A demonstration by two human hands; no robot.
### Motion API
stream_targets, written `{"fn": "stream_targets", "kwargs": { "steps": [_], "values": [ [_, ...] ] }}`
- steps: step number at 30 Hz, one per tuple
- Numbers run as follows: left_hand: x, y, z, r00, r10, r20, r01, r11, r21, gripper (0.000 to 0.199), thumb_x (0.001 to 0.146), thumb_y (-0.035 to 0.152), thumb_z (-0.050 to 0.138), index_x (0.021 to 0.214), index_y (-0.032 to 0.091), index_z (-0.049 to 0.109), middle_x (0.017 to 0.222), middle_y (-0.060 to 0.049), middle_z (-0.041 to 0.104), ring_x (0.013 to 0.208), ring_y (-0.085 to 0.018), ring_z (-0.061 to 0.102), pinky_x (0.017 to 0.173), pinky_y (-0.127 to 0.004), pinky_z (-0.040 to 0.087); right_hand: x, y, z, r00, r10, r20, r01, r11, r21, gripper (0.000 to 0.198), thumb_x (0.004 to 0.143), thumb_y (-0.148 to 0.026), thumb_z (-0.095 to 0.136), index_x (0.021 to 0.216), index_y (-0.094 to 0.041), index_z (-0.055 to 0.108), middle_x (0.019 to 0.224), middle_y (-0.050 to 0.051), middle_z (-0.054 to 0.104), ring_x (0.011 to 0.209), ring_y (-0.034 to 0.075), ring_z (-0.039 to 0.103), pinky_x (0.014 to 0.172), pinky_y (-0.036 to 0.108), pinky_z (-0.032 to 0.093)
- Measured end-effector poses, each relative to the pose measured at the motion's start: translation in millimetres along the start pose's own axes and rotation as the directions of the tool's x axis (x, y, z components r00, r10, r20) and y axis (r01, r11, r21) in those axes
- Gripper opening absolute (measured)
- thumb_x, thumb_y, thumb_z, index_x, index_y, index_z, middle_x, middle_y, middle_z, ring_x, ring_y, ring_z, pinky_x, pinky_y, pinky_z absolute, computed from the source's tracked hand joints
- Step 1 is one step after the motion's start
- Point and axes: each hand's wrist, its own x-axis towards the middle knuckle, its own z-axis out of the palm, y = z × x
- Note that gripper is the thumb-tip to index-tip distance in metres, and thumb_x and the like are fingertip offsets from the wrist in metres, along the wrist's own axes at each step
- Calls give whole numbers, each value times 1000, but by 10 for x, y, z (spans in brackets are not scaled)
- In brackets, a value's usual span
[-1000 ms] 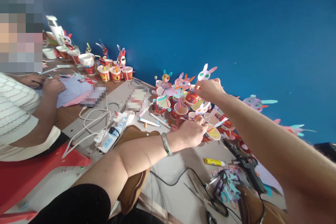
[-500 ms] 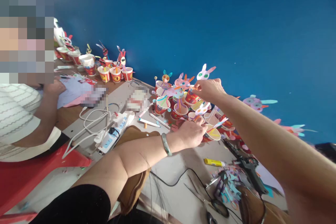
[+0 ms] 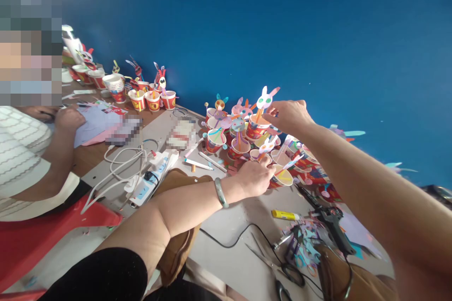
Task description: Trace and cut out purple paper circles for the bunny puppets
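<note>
My left hand [image 3: 257, 178], a bangle on its wrist, is closed at the near side of a paper cup [image 3: 282, 179] with a yellow strip inside; its fingertips are partly hidden. Just behind it, a paper rabbit with orange eyes [image 3: 266, 146] stands in another cup. Farther back, my right hand [image 3: 292, 115] hovers beside the right rim of a red paper cup [image 3: 257, 130]. Its fingers are bent and apart, apparently holding nothing. Out of that cup rises a white paper rabbit [image 3: 264, 99] with green eyes and pink ears, on orange strips.
More decorated cups [image 3: 216, 141] crowd around my hands. Nearer lie a yellow glue stick [image 3: 285, 215], scissors [image 3: 273, 265], a glue gun [image 3: 335, 228] and paper scraps [image 3: 307, 244]. To the left are markers [image 3: 198, 164], a power strip [image 3: 150, 181] and another person's arm [image 3: 63, 141].
My right hand has shifted right, off the red cup, uncovering its rim and the strips. The white rabbit leans less to the right. My left hand stays at its cup.
</note>
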Motion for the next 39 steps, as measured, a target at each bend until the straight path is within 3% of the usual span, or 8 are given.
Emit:
{"fn": "stream_targets", "kwargs": {
  "steps": [7,11,14,18,21,25,33,39],
  "values": [
    [7,-8,15,999,17,-30,-18,999,-28,30,95,18,41,118,12,59,127,-16,56,94,-20,67,71,-32,57,-99,162,1,992,-60,-113,67,997,51,32,95,-39,59,86,-12,73,86,7,76,75,13,56,81,37,23],
    [-8,9,-13,998,17,-67,-20,999,-50,31,96,19,41,120,12,59,122,-16,59,89,-19,67,66,-30,54,-311,339,10,930,-210,-302,230,973,32,22,95,-38,60,82,-22,68,78,3,73,71,15,52,81,36,27],
    [-19,27,-43,995,15,-101,-20,998,-52,30,98,22,41,118,13,62,120,-15,61,86,-18,68,64,-28,52,-591,368,19,867,-272,-417,296,955,-8,19,98,-35,56,83,-26,64,75,3,71,71,17,52,81,36,30],
    [-23,48,-57,992,-1,-127,-8,997,-70,31,101,29,40,112,16,65,102,-11,69,82,-19,70,65,-29,51,-1087,277,36,829,-309,-467,354,935,10,16,95,-27,57,80,-23,63,76,4,73,72,19,60,81,37,34],
    [-27,68,-74,997,-27,-79,20,997,-77,32,102,33,40,117,18,64,91,-8,72,80,-19,71,67,-29,50,-1521,195,68,810,-327,-486,381,925,13,13,94,-24,59,82,-21,64,78,3,74,73,18,64,82,37,37],
    [-47,100,-129,1000,-27,-11,26,998,-59,32,101,33,40,114,17,65,90,-7,74,84,-20,71,67,-28,48,-2067,137,214,836,-261,-482,364,922,133,10,94,-26,60,86,-21,63,80,3,74,74,18,67,82,36,41],
    [-91,110,-169,993,42,106,-33,996,-79,34,98,39,44,93,17,70,82,-8,73,78,-20,69,68,-28,45,-2731,344,778,954,30,-297,83,930,359,23,98,-32,48,101,-22,68,81,4,76,75,21,69,81,39,45],
    [-97,101,-45,991,36,126,-28,997,-66,29,95,34,48,90,17,71,78,-8,73,77,-21,69,64,-27,42,-3346,457,882,949,210,-237,-83,887,454,31,100,-41,47,86,-24,69,70,2,72,69,21,66,78,38,46]
  ]
}}
